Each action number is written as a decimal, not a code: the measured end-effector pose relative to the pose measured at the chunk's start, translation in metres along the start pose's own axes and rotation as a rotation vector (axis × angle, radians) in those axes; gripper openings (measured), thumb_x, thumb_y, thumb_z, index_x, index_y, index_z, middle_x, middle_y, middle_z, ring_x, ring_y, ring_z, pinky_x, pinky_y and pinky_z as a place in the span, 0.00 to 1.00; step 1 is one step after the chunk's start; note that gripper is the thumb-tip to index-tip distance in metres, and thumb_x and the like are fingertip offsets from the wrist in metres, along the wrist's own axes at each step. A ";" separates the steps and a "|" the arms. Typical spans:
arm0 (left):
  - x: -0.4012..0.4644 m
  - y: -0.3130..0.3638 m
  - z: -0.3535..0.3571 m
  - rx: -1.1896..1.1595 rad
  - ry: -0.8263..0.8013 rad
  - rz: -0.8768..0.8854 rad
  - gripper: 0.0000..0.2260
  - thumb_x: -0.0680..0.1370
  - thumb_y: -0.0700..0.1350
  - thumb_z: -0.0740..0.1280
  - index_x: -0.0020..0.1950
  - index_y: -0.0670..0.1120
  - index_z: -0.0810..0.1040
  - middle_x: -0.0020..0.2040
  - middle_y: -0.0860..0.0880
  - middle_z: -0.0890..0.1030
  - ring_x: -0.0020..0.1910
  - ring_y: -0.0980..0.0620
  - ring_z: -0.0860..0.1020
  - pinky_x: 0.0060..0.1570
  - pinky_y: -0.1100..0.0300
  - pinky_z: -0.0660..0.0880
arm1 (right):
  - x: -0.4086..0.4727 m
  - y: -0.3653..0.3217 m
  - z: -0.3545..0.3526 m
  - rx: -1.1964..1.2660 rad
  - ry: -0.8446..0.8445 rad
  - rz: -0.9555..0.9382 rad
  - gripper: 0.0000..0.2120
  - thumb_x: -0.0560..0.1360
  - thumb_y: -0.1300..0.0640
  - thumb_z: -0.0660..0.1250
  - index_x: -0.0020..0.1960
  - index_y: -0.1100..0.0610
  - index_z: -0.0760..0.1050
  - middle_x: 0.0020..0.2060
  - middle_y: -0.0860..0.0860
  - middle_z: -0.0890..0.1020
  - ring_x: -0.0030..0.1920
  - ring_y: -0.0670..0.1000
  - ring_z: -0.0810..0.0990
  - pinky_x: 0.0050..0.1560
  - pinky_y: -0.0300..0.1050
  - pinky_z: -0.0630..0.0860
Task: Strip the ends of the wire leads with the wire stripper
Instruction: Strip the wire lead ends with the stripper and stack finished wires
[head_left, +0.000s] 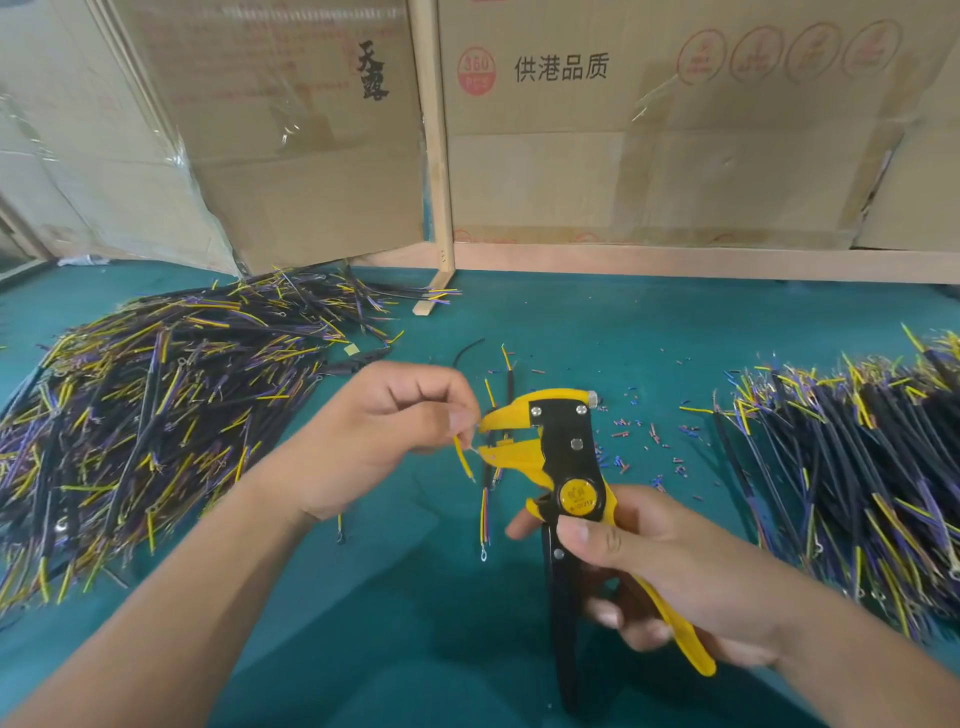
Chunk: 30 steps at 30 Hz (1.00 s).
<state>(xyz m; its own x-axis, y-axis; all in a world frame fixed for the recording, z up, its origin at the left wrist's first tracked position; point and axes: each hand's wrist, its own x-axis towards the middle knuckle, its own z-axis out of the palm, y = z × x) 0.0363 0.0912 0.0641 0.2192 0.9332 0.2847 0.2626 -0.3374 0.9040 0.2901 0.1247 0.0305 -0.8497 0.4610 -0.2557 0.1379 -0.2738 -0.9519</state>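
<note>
I take this for a small assembly workshop or packing room, not a home; the bench I look down on wears a teal mat (519, 322), and on it lie two great heaps of cut wire leads, one to the left (156, 405) and one to the right (857, 467); bits of stripped insulation (639, 434) are scattered between them; flattened cardboard cartons (649, 130) printed with Chinese characters and red stamps stand behind a bare wooden frame (434, 156) as a makeshift back wall; a yellow and black wire stripper (566, 457) is in hand.
</note>
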 end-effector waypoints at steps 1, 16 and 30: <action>0.001 0.000 -0.001 0.049 0.021 0.003 0.07 0.74 0.47 0.67 0.36 0.51 0.80 0.32 0.53 0.73 0.33 0.52 0.65 0.35 0.62 0.61 | 0.000 0.000 -0.001 0.006 0.028 -0.006 0.16 0.76 0.44 0.68 0.60 0.50 0.81 0.35 0.39 0.74 0.31 0.48 0.71 0.24 0.35 0.61; 0.001 0.005 0.007 0.288 0.064 0.042 0.07 0.78 0.42 0.67 0.40 0.50 0.78 0.32 0.56 0.71 0.31 0.56 0.64 0.32 0.65 0.62 | 0.000 -0.003 0.000 -0.009 0.144 -0.035 0.16 0.75 0.44 0.70 0.58 0.51 0.82 0.36 0.40 0.76 0.31 0.48 0.70 0.24 0.36 0.60; 0.001 0.008 0.017 0.505 0.244 0.109 0.06 0.74 0.46 0.65 0.37 0.50 0.73 0.30 0.53 0.69 0.29 0.55 0.63 0.31 0.64 0.62 | 0.001 0.001 0.007 -0.063 0.321 -0.065 0.31 0.71 0.42 0.74 0.59 0.66 0.72 0.40 0.63 0.64 0.29 0.50 0.59 0.24 0.38 0.57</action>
<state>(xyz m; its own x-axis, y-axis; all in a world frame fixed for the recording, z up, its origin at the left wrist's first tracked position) 0.0544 0.0876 0.0665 0.0623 0.8711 0.4871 0.6803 -0.3942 0.6179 0.2858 0.1188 0.0302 -0.6558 0.7206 -0.2253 0.1284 -0.1876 -0.9738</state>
